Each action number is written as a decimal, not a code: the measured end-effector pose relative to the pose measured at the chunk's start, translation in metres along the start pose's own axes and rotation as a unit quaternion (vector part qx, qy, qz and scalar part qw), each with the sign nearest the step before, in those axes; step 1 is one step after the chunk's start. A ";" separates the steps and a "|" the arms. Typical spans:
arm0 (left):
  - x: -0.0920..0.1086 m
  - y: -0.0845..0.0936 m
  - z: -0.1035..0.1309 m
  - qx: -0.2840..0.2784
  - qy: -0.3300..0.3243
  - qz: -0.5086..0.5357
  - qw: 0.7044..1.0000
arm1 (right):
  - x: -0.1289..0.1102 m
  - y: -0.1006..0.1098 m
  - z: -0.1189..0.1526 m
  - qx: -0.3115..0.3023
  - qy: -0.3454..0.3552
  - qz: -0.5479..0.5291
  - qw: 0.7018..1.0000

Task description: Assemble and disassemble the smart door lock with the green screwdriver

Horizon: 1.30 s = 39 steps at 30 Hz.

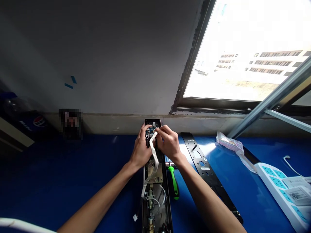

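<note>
A long, narrow open device housing (155,174) lies upright in the picture, with a small circuit board (152,129) at its far end. My left hand (142,145) rests on the housing's left edge, its index finger bent over the board. On the other side, my right hand (168,140) has its fingers pinched at the upper end of a white wrapped cable (155,155), beside the board. That cable runs down over the metal parts inside the housing. A white connector (135,217) hangs out at the lower left.
A green-and-black screwdriver (174,183) lies right of the housing. Farther right are a long black metal plate (202,161), a plastic bag (228,142) and a white power strip (279,191). A bottle (31,119) stands far left. Behind are a wall and window.
</note>
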<state>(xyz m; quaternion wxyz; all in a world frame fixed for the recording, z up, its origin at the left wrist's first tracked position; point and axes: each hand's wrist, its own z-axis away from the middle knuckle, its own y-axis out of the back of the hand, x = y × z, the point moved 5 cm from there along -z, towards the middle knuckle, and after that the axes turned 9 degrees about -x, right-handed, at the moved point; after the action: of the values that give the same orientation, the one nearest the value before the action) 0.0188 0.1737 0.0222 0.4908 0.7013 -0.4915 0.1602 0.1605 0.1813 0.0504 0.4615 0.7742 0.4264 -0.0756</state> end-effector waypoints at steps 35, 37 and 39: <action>0.093 -0.113 -0.002 -0.295 -0.163 -0.222 0.915 | 0.062 0.111 0.149 -0.114 -0.287 -0.032 0.950; 0.094 -0.116 0.003 -0.307 -0.170 -0.229 0.908 | 0.068 0.108 0.152 -0.119 -0.290 0.007 0.950; 0.095 -0.115 0.006 -0.312 -0.175 -0.230 0.905 | 0.072 0.107 0.154 -0.121 -0.290 0.038 0.948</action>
<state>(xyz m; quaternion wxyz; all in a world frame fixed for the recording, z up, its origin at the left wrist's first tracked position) 0.1586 0.1216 0.0258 0.6135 0.6229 -0.4194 -0.2444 0.3262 0.0809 -0.0037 0.6579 0.6731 0.2499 -0.2275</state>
